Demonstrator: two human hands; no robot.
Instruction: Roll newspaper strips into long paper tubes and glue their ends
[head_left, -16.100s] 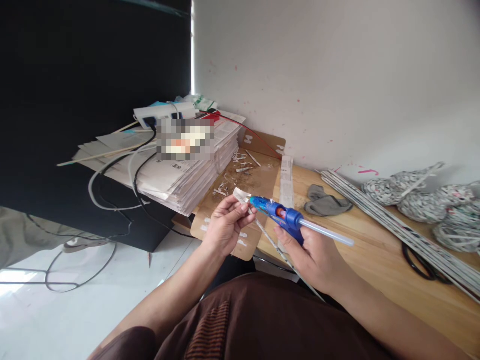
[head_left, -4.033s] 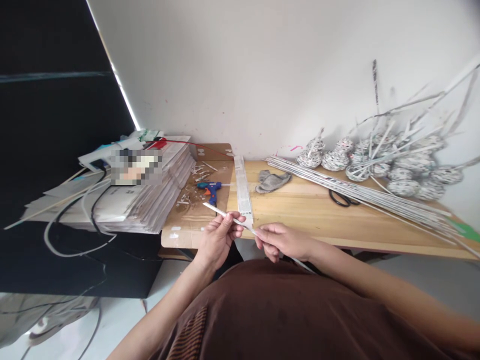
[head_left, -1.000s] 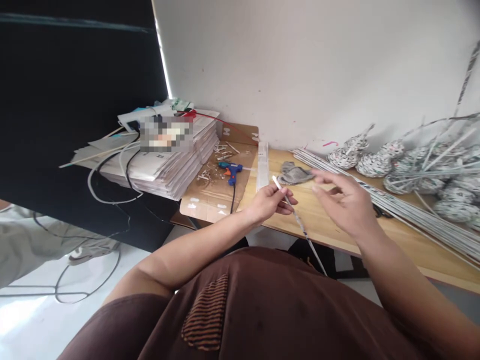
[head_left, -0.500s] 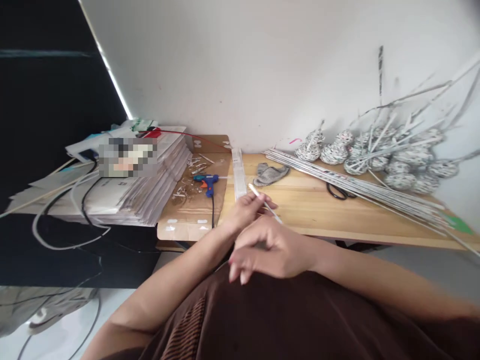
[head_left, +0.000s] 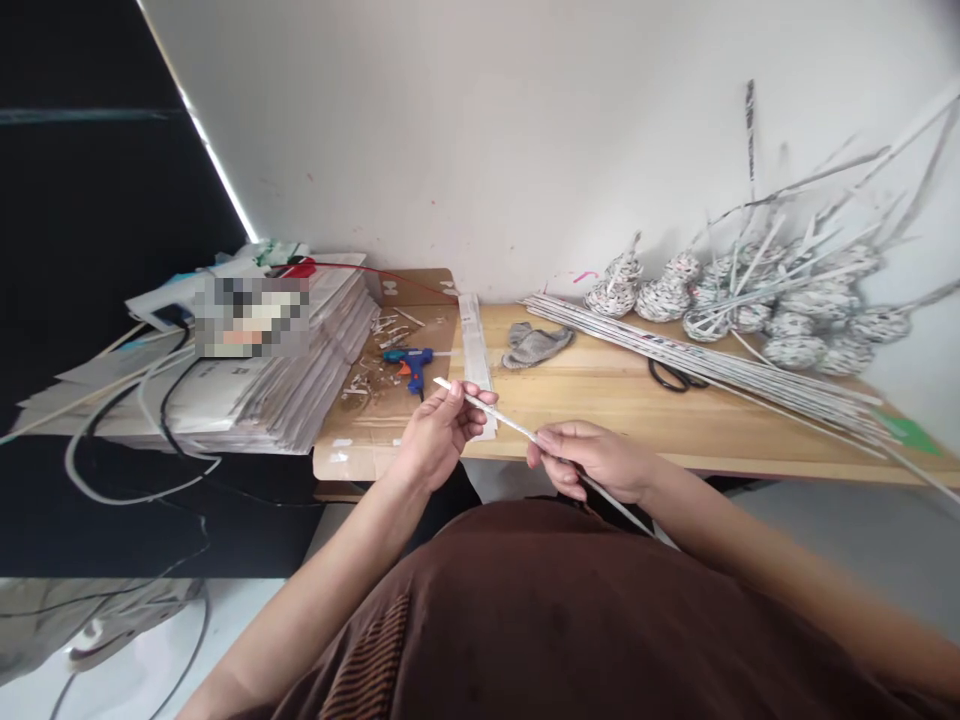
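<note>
A thin white rolled-paper stick [head_left: 510, 422] runs slantwise between both hands in front of the table edge. My left hand [head_left: 444, 428] pinches it close to its upper left end, thumb on top. My right hand [head_left: 585, 457] grips it farther down, and the tail passes under the palm toward the lower right. Behind my left hand lie a blue glue gun [head_left: 412, 366] on a cardboard sheet [head_left: 382, 435] and a flat strip of paper [head_left: 474, 345].
A tall stack of paper [head_left: 300, 370] with cables stands at left. A grey cloth [head_left: 536, 345], black-handled scissors [head_left: 671, 378] and a bundle of paper sticks [head_left: 697, 365] lie on the wooden table [head_left: 600, 400]. Several woven paper gourd shapes [head_left: 795, 300] sit at the back right.
My right hand has turned over and moved right to take hold of the paper stick. My left hand has shifted left with the stick, which now shows stretched between both hands.
</note>
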